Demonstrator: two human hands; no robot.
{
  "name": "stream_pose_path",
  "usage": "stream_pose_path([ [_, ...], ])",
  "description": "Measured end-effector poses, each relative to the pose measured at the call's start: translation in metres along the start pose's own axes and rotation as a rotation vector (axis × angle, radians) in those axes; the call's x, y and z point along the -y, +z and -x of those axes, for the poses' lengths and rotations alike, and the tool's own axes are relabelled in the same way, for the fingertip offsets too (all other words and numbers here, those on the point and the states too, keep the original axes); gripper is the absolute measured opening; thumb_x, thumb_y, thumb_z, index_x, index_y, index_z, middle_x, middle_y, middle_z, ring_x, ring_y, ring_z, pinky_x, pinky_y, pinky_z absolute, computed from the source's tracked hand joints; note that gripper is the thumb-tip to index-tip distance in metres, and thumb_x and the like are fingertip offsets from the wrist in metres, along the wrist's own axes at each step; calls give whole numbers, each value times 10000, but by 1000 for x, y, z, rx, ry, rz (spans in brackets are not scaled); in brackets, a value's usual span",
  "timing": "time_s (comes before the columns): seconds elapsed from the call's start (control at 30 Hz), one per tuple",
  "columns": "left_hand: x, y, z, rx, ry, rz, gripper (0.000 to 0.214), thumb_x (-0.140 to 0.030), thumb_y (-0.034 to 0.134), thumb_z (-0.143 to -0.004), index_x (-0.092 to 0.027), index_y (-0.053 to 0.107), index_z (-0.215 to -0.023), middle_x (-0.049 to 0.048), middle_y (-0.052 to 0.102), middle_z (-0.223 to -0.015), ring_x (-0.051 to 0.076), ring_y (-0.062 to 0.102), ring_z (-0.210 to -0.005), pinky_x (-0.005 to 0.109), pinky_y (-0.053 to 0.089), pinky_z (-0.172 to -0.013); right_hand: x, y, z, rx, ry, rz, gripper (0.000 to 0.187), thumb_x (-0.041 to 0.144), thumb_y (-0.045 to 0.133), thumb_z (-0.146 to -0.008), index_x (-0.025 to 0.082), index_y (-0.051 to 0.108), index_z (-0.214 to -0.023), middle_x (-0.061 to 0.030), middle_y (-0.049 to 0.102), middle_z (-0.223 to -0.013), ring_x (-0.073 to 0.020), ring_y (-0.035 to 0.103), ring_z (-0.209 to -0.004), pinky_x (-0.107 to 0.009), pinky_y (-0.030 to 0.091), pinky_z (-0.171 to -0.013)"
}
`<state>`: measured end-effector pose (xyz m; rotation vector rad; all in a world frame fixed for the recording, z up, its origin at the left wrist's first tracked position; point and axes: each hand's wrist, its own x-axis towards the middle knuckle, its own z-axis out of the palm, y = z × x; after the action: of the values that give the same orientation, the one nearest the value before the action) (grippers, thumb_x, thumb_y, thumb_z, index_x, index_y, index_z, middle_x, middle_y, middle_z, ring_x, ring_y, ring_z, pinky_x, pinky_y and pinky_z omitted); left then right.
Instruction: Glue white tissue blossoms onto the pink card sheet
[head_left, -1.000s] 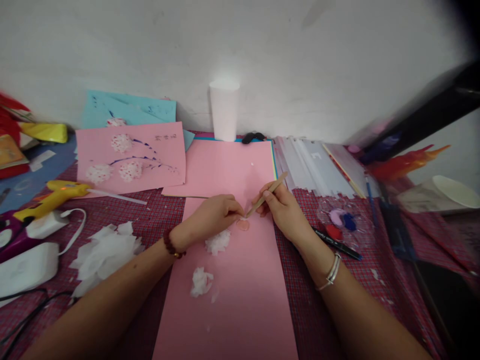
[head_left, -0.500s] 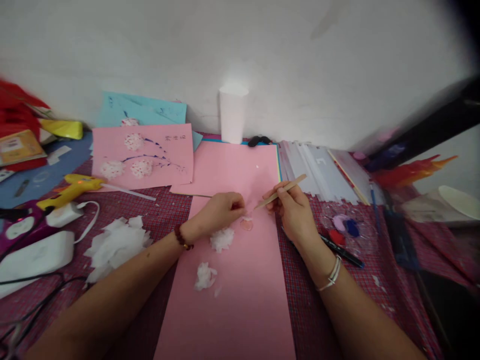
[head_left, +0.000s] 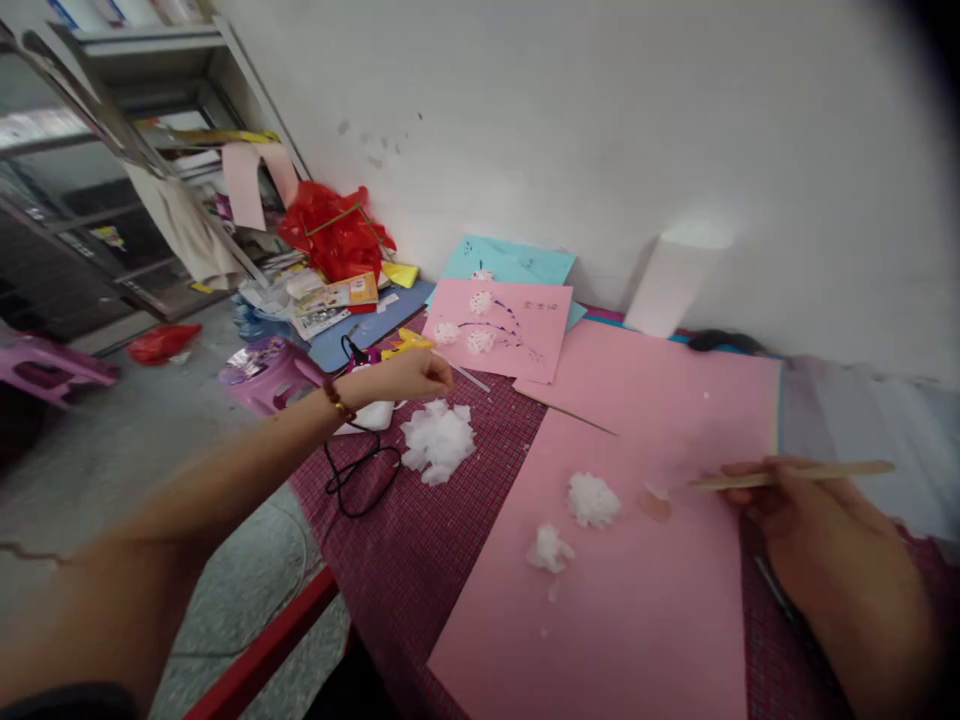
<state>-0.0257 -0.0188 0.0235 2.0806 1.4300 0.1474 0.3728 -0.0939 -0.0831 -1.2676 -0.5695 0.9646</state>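
Observation:
My right hand (head_left: pixel 832 550) is closed around a flat wooden craft stick (head_left: pixel 795 474), its tip pointing left over the pink paper (head_left: pixel 645 620). Just left of that tip, a wet-looking glue patch (head_left: pixel 655 503) has a small white scrap at its edge. Two crumpled white tissue clumps, one larger (head_left: pixel 592 499) and one smaller (head_left: pixel 550 548), lie on the same paper. Above a pile of white tissue pieces (head_left: pixel 439 440) on the left, my left hand (head_left: pixel 420 375) hangs with its fingers curled shut; whatever they may hold is hidden.
Behind the pile are a yellow glue gun (head_left: pixel 409 342) and a black cable (head_left: pixel 360 480). Finished-looking flower pictures on pink card (head_left: pixel 517 355) and blue card (head_left: pixel 517 262) lie near the wall. A white paper cup (head_left: pixel 675 285) stands at the back. A purple stool (head_left: pixel 262 375) is beside the table.
My left hand has moved left from beside the glue patch to above the tissue pile. The view has swung left, bringing the shelf and floor into sight. My right hand still holds the craft stick.

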Motion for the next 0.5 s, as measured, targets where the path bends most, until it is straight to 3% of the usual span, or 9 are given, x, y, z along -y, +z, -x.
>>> stream_pose_path([
  [0.1, 27, 17, 3, 34, -45, 5, 115, -171, 539, -733, -125, 638, -767, 2, 619, -705, 93, 495, -624, 186, 364, -562, -6, -4, -2, 75, 20, -18, 208, 280, 698, -531, 198, 599, -694, -31, 652, -634, -128, 569, -503, -236, 465, -458],
  [0.27, 20, 37, -7, -16, -24, 74, 191, -148, 519, -761, -125, 662, -885, -3, 654, -830, 86, 543, -713, 154, 394, -636, -13, -8, -5, 73, -7, -10, 141, 290, 679, -571, 232, 623, -687, -63, 640, -660, -159, 585, -553, -341, 462, -529],
  [0.37, 16, 38, -14, 107, -39, 253, 248, -150, 524, -755, -145, 662, -961, -18, 659, -819, 77, 544, -664, 154, 409, -618, -12, -6, -3, 50, -11, -15, 76, 296, 649, -602, 272, 634, -673, -99, 631, -691, -174, 595, -595, -386, 438, -558],
  [0.5, 24, 35, -23, 278, -58, 324, 136, -186, 604, -693, -146, 666, -807, -23, 627, -692, 77, 506, -584, 161, 393, -558, -8, -4, 0, 47, 19, -14, 124, 307, 693, -580, 271, 622, -674, -105, 638, -708, -190, 589, -593, -398, 438, -546],
])
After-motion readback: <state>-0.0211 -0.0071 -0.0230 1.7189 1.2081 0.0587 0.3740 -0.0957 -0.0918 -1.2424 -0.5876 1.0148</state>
